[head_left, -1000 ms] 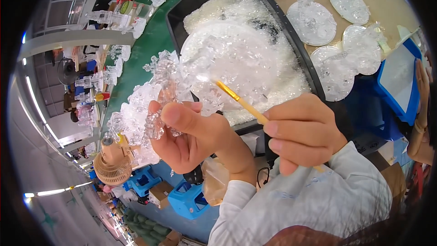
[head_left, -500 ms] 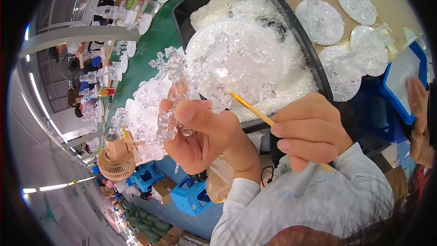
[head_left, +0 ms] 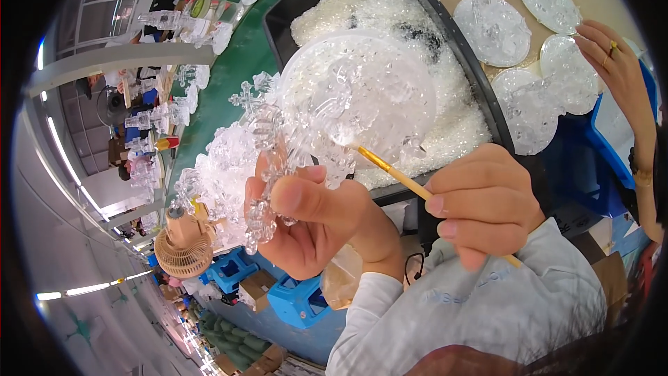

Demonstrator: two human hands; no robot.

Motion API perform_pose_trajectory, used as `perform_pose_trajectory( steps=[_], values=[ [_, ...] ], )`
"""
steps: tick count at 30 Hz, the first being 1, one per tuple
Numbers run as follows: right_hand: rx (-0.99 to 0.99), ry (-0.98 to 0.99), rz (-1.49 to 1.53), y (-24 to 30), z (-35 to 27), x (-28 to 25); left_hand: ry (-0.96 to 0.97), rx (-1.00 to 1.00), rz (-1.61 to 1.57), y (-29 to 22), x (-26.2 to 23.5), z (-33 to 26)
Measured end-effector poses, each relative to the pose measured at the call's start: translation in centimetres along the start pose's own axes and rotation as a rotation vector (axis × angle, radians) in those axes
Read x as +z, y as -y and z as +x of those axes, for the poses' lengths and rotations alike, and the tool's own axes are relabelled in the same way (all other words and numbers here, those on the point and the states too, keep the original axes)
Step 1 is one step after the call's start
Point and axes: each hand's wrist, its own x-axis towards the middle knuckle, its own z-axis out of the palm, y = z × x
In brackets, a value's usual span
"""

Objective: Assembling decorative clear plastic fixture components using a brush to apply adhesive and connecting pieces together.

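My left hand (head_left: 316,216) is closed around the lower part of a clear, faceted plastic ornament (head_left: 268,129) with a small cross-shaped end. Behind the ornament is a round, whitish disc (head_left: 407,73) covered in clear bits; whether the two are joined I cannot tell. Between thumb and fingers, my right hand (head_left: 483,202) grips a thin brush (head_left: 400,175) with a pale wooden handle and a gold collar. Its white tip touches or nearly touches the clear pieces at the disc's near edge.
A black tray (head_left: 456,42) of glittering clear granules lies beneath the disc. Several disc-based clear ornaments (head_left: 490,31) stand at the right, where another person's hand (head_left: 612,59) reaches in beside a blue bin (head_left: 650,90). Heaped clear pieces (head_left: 223,174) and a beige fan (head_left: 182,244) are on the left.
The other person's hand has moved up and away from me, toward the ornaments at the right. My hands keep their grips, with the ornament and brush shifted slightly.
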Motion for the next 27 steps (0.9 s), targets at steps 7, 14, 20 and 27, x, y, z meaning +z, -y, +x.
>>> perform_pose_trajectory(
  steps=[7,14,20,27],
  values=[
    [0.037,0.021,-0.029,-0.1,0.1,0.1,-0.121,0.078,-0.118,0.4,1.1,-0.1],
    [-0.016,-0.166,0.005,1.1,1.3,-1.4,-0.018,0.146,-0.099,0.7,0.7,0.2],
    [-0.004,0.103,-0.317,1.2,6.5,-5.5,0.308,0.193,-0.135,2.3,0.8,1.4],
    [0.074,0.991,-0.457,-1.6,9.3,-2.5,1.016,0.182,-0.203,1.4,1.9,5.0]
  ],
)
